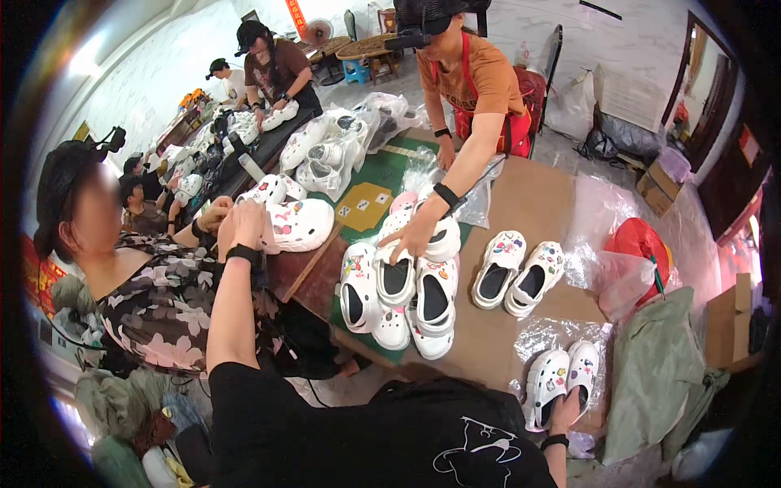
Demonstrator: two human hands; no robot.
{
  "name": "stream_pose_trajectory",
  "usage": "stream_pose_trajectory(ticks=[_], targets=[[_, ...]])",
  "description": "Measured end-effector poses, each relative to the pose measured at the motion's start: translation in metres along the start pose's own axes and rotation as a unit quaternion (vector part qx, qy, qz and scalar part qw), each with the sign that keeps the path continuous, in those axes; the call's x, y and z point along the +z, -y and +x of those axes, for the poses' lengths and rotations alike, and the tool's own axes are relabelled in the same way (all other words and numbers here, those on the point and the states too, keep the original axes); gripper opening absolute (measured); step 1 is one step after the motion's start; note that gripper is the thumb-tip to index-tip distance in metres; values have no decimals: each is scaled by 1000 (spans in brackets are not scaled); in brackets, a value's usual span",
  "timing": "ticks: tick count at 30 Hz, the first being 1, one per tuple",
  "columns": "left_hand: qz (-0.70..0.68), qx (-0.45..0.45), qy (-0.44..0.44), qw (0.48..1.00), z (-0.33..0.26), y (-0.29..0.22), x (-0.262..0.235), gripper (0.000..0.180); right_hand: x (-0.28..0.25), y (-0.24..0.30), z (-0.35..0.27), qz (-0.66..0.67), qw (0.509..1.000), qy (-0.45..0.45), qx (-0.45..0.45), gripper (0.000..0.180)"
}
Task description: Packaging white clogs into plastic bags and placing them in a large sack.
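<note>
My left hand reaches far to the left, its fingers bent at the heel of a white clog with colourful charms. The fingertips are partly hidden. A co-worker's hand is close beside it. At the lower right my right hand grips a white clog by its heel end, fingers partly inside the opening. Its mate lies against it, also decorated, and both rest on a clear plastic bag.
Several white clogs are grouped mid-table, where a co-worker's hand touches one. Another pair stands on the brown cardboard. A red bundle and grey-green sheet are at right. Bagged clogs lie farther back.
</note>
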State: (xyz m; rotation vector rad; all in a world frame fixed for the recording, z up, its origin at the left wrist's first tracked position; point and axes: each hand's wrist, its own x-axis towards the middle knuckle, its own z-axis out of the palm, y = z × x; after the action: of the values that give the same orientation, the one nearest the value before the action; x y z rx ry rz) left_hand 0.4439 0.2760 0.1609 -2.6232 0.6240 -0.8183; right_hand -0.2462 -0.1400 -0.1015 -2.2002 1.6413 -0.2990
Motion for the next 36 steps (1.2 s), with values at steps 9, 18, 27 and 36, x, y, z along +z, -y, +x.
stream_pose_trajectory(ticks=[9,18,27,36], targets=[[-206,-90,27,974,-5,-24,11,17,1,0,-2,-24,1000,0,8,45],[23,144,148,978,2,-28,27,15,17,-21,-4,-31,998,-39,-27,55],[-207,-112,22,972,-2,-24,50,17,-12,0,8,-72,994,75,32,47],[-211,-117,-12,970,-20,-17,38,13,-144,140,48,7,932,288,-221,23]])
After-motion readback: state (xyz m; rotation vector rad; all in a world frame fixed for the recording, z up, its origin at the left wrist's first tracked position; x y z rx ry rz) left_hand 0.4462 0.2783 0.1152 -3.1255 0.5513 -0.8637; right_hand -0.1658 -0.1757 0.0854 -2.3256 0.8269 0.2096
